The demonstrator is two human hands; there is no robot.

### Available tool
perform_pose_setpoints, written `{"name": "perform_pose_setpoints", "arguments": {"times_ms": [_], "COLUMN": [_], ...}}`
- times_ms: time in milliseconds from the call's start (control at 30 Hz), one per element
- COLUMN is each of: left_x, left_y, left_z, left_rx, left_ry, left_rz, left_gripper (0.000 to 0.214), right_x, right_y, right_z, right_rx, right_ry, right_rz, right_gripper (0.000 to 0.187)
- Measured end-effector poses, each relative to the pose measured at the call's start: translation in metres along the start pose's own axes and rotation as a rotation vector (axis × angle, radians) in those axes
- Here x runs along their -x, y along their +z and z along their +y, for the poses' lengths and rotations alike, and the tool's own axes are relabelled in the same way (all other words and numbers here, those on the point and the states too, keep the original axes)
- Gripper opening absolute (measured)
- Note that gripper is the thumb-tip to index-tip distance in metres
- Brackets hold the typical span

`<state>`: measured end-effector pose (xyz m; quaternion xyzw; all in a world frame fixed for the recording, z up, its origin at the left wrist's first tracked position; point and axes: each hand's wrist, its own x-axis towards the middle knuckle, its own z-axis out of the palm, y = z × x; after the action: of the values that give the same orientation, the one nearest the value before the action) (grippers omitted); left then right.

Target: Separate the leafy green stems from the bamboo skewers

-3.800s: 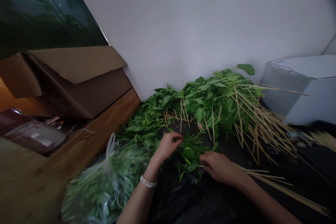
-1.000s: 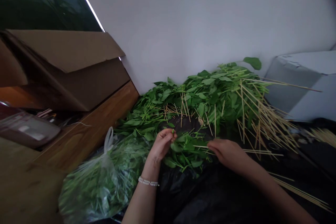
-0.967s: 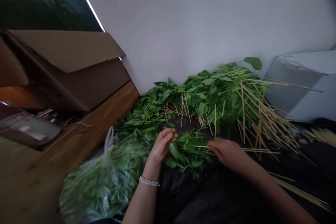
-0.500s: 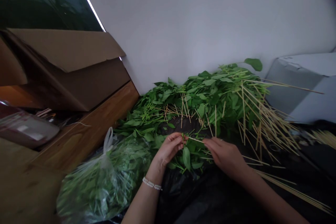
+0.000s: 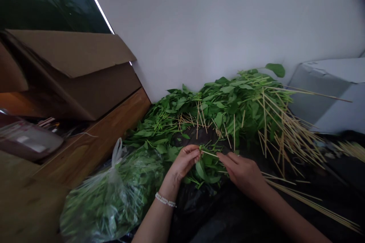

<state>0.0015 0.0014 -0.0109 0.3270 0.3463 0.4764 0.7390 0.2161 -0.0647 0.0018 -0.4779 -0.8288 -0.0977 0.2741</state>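
Observation:
My left hand point(image 5: 186, 159) pinches a green leafy stem point(image 5: 201, 169), its leaves hanging below the fingertips. Between both hands runs a thin pale bamboo stick point(image 5: 209, 153), its left end at the stem. My right hand point(image 5: 239, 167) has its fingers closed around the stick's other end. How far the stick goes into the stem is hidden by my left fingers. Under the hands lies a small heap of loose green sprigs point(image 5: 212, 178) on black plastic sheeting point(image 5: 225, 212).
Along the white wall lies a long pile of leafy stems point(image 5: 228, 95), many with bamboo sticks point(image 5: 293, 133) jutting out. A tied clear bag of greens point(image 5: 114, 193) sits at left. Loose sticks point(image 5: 319, 205) lie at right. A cardboard box point(image 5: 85, 72) and a white box point(image 5: 327, 91) flank the area.
My right hand has shifted slightly left, closer to my left hand, shortening the visible stretch of stick. The hanging leaf has swung a little to the left.

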Motion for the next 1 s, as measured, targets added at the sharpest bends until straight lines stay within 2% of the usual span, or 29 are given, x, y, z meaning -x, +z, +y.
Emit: {"name": "perform_pose_setpoints", "arguments": {"times_ms": [200,667,833,1000], "left_x": [0.0008,0.0014,0.0024,0.0043], "left_y": [0.0007,0.0012,0.0023,0.0040], "left_z": [0.0003,0.0026,0.0025,0.0035], "left_rx": [-0.022,-0.123,-0.129,-0.132], "left_ry": [0.002,0.027,0.024,0.007], "left_rz": [-0.034,0.000,-0.012,-0.008], "left_gripper": [0.031,0.030,0.031,0.033], "right_x": [0.0001,0.0013,0.0027,0.0032], "right_y": [0.0009,0.0019,0.0047,0.0079], "right_z": [0.0001,-0.0003,-0.0021,-0.0046], "right_rx": [0.003,0.075,0.074,0.058], "right_ry": [0.007,-0.035,-0.051,-0.075], "right_rz": [-0.004,-0.010,0.036,0.154], "right_gripper": [0.037,0.036,0.036,0.033]}}
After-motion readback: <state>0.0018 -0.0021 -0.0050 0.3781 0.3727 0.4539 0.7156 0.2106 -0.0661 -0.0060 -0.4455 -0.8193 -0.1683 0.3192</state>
